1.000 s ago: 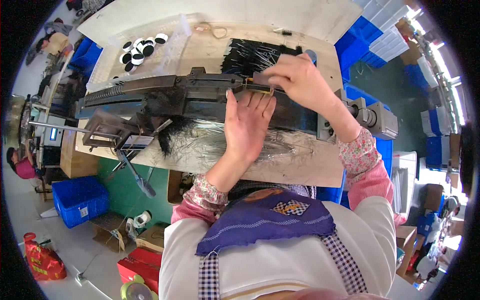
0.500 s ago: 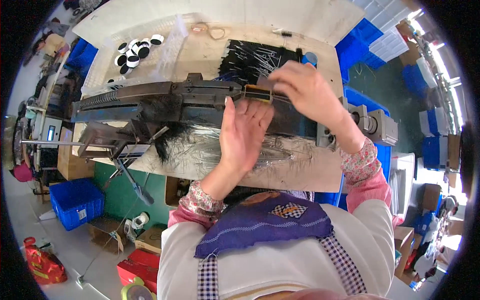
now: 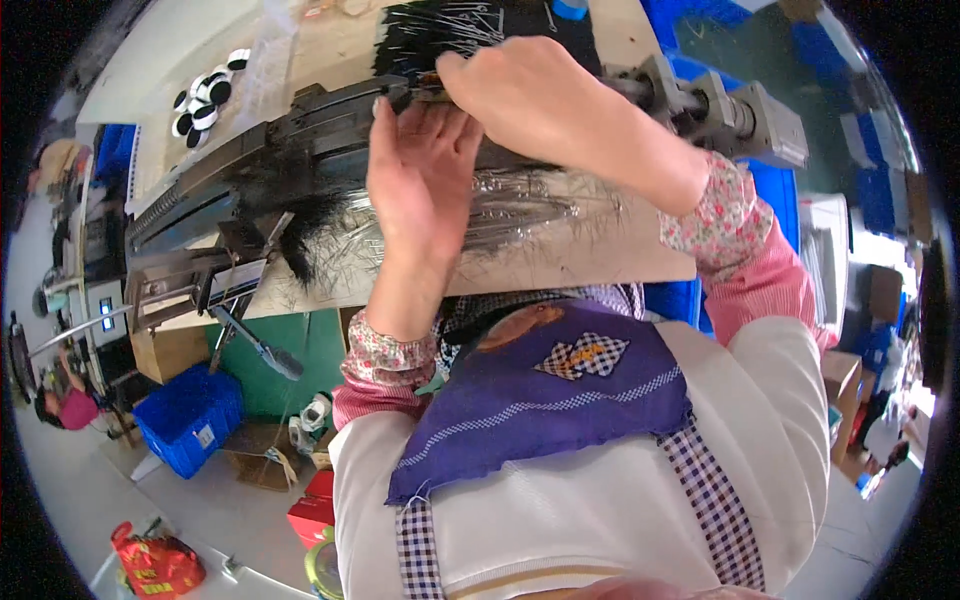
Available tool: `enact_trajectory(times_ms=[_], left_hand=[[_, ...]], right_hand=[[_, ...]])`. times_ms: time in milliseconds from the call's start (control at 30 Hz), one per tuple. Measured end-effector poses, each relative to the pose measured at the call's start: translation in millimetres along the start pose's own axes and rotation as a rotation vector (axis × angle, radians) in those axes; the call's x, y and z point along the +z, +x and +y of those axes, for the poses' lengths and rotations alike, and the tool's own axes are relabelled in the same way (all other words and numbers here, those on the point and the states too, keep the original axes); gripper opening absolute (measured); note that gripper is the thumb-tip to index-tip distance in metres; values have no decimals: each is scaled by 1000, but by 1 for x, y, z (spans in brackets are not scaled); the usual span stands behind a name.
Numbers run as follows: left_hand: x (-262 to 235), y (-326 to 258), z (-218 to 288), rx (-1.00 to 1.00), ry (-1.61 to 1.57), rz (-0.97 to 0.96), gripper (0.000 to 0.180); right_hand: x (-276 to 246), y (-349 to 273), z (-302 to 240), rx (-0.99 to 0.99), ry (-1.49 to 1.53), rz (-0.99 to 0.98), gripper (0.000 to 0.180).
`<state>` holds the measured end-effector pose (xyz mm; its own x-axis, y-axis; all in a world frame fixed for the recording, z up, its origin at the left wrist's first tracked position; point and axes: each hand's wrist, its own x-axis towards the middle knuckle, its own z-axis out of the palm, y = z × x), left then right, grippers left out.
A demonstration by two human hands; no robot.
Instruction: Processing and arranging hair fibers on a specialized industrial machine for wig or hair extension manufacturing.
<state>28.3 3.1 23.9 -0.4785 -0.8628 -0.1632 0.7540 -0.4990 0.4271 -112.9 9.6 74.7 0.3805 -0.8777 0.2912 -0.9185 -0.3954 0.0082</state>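
Observation:
A long dark metal machine runs across the bench in front of me. My left hand lies palm up against its near side, fingers stretched and thumb raised, with nothing seen in the palm. Over the machine's right-hand part, my right hand has its fingers curled in above the left fingertips. Whatever it pinches is hidden behind the hand. Just beyond lies a black mat strewn with thin silvery wire pieces. Loose fine wires and black bristle fibres litter the near bench top.
White rolls with black ends sit in a clear plastic crate at the far left. A motor-like metal unit juts out at the right end. A metal bracket sticks out at the left. Blue crates stand on the floor.
My view has turned and tipped, so the bench sits higher and slanted. The right hand has drawn in leftward over the left fingertips. The left hand stays palm up by the machine.

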Motion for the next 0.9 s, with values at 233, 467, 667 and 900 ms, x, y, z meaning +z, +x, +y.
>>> enact_trajectory(times_ms=[233,467,667,900], left_hand=[[-5,-8,-34,103,124,96,25],[-17,-27,-69,-90,140,177,34],[-85,-119,34,773,1818,72,59],[-232,-238,197,606,2424,1574,79]], right_hand=[[23,-88,-6,113,330,-140,24],[107,-120,-3,99,320,-406,17],[101,-120,-2,162,420,-345,23],[74,-137,7,209,715,-119,21]])
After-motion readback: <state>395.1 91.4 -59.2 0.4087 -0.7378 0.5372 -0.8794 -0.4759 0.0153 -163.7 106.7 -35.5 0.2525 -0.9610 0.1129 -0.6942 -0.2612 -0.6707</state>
